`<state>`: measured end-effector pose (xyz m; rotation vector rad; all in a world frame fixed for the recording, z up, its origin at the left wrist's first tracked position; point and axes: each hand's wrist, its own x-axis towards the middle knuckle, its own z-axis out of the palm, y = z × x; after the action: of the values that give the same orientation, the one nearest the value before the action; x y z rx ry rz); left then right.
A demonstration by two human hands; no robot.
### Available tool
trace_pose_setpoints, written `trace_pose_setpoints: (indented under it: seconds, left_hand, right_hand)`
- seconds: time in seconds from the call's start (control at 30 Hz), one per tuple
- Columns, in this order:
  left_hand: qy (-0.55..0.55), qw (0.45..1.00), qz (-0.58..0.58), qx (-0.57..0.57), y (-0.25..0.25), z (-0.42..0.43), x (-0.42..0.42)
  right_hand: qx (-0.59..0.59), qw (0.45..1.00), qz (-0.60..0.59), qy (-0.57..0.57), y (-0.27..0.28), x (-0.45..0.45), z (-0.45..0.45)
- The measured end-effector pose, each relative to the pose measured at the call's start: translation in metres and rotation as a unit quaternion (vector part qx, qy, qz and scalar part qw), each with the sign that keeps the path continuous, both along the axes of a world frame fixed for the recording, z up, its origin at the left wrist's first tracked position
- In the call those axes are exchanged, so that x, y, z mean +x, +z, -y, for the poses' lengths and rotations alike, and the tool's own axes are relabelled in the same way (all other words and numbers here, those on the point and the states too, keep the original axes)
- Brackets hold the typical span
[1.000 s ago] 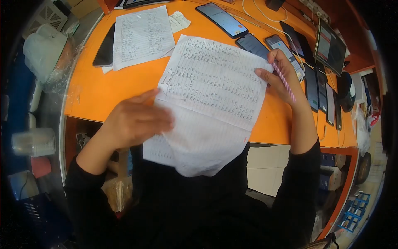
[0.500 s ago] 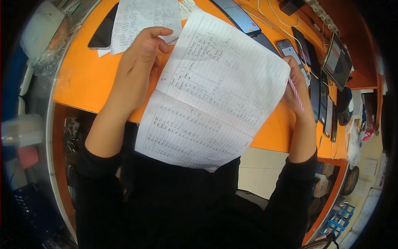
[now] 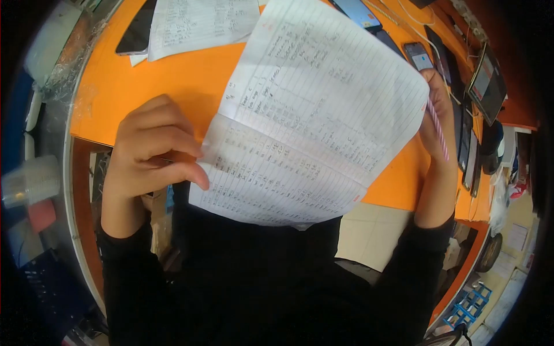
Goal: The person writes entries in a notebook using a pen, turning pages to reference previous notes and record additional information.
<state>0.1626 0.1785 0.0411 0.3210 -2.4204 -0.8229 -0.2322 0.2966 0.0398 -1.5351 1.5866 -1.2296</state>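
Note:
A lined paper sheet [image 3: 300,115], covered in handwriting and creased across the middle, is held up at a tilt over the table's front edge and my lap. My right hand [image 3: 435,121] grips its right edge, with most of the fingers hidden behind it. A pink-and-white striped pen [image 3: 437,128] also sits in that hand, slanting down along the palm. At the sheet's lower left edge is my left hand [image 3: 153,153], fingers curved, thumb and forefinger apart. Their tips reach the paper's edge, but no pinch on it shows.
Another handwritten sheet [image 3: 202,26] lies on the orange table [image 3: 115,98] beside a dark phone [image 3: 137,32]. Several phones line the right side, including a lit one [image 3: 416,56], near a propped-up tablet [image 3: 487,83]. White cables run among them. Clear plastic containers [image 3: 32,181] stand at far left.
My left hand has come down from the sheet's upper left side to its lower left edge. The sheet, pen and right hand have shifted slightly right and up in view.

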Motion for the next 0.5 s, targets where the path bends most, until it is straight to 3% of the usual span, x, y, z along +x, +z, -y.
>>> trace_pose_setpoints:
  seconds: [0.07, 0.13, 0.17, 0.2, 0.33, 0.4, 0.5]
  left_hand:
    - [0.044, 0.999, -0.016, 0.011, -0.003, -0.014, 0.01]
    - [0.019, 0.984, -0.104, 0.142, -0.004, -0.041, 0.018]
    - [-0.154, 0.945, -0.155, 0.245, -0.009, -0.042, 0.011]
    - [-0.32, 0.863, -0.202, 0.335, -0.013, -0.044, -0.001]
    - [-0.412, 0.625, -0.246, 0.615, -0.004, -0.106, -0.037]
    - [-0.44, 0.528, -0.323, 0.651, 0.005, -0.129, -0.05]
    - [-0.439, 0.433, -0.369, 0.695, 0.011, -0.155, -0.049]
  right_hand:
    - [0.02, 0.999, -0.024, -0.01, 0.003, -0.001, 0.0]
    - [0.009, 1.0, -0.027, -0.014, 0.001, -0.001, -0.002]
    - [0.01, 1.0, -0.016, -0.016, 0.0, -0.004, -0.003]
    - [0.01, 1.0, -0.006, -0.017, -0.002, -0.007, -0.003]
    - [-0.02, 0.999, -0.048, -0.009, -0.004, -0.011, -0.001]
    - [-0.005, 0.998, -0.05, -0.03, -0.003, -0.008, -0.001]
    - [-0.016, 0.998, -0.063, -0.019, -0.004, -0.012, -0.002]
